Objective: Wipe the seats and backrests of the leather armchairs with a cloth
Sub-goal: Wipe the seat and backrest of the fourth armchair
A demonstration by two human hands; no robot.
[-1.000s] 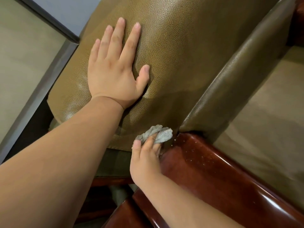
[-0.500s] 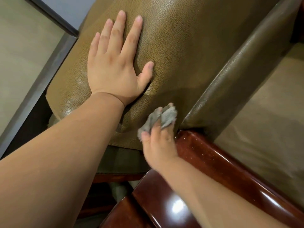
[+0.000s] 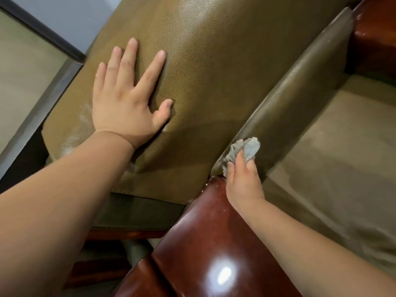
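Note:
An olive-brown leather seat cushion (image 3: 214, 71) fills the upper middle of the head view. My left hand (image 3: 128, 103) lies flat on it, palm down, fingers spread. A darker leather side pad (image 3: 300, 93) runs diagonally along the cushion's right edge. My right hand (image 3: 242, 179) presses a small crumpled grey cloth (image 3: 246, 150) against the lower end of that pad, just above the glossy red-brown wooden armrest (image 3: 203, 243).
A beige floor (image 3: 332, 157) lies to the right of the chair. At upper left a dark metal frame (image 3: 42, 35) borders a pale panel. More red-brown wood (image 3: 375, 28) shows at the top right corner. Dark chair underside and a wooden rail sit below the cushion's front edge.
My right hand with the cloth has moved up and to the right, from the cushion's corner by the armrest onto the leather side pad. My left hand has stayed flat on the cushion.

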